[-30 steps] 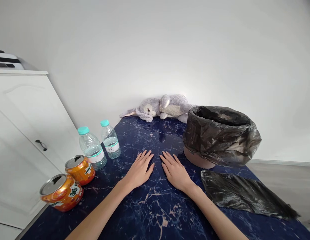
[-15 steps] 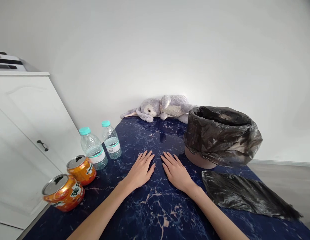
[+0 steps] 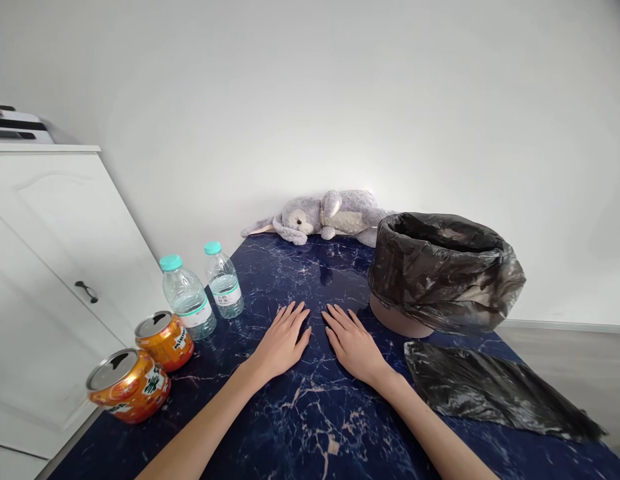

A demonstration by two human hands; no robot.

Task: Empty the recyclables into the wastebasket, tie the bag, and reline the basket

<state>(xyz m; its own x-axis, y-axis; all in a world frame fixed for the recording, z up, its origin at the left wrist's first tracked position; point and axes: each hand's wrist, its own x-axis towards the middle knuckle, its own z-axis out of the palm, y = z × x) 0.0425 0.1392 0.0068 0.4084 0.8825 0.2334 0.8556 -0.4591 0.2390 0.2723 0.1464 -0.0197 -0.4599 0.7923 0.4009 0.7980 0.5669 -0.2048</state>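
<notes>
Two flat, empty hands, left hand [image 3: 283, 341] and right hand [image 3: 353, 344], fingers spread, pointing away along table [image 3: 310, 413].

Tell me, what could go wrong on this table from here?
The nearer orange can sits at the table's left edge with its top open; a nudge from the left hand or forearm might knock it off or spill whatever is left inside. The lined bin stands just beside the right hand, so a quick sideways sweep could tip it. The loose black bag overhangs the right edge and may slide off.
</notes>
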